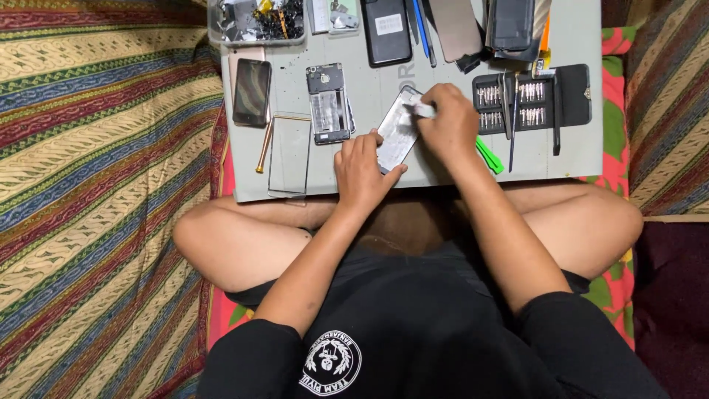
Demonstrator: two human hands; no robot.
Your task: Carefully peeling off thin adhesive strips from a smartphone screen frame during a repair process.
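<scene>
- At frame centre, on the grey surface [569,155], we see the phone panel [397,133], tilted.
- Left hand [360,171] grips its lower edge.
- Right hand [449,122] pinches a small white piece [422,109] against its top corner.
- Opened phone [328,103] lies just left; bit set [532,103] right.

A dark phone [252,91] lies screen up at the left of the grey mat [576,159], its rectangular glass black and unlit. Just right of it, nearer, lies a clear glass panel [289,155]. At the far edge a black phone [385,29] lies face down with a small white rectangular label [388,24] on its back. Far right, another dark screen [512,24] rests tilted. A clear plastic box [255,21] of parts stands far left.
</scene>
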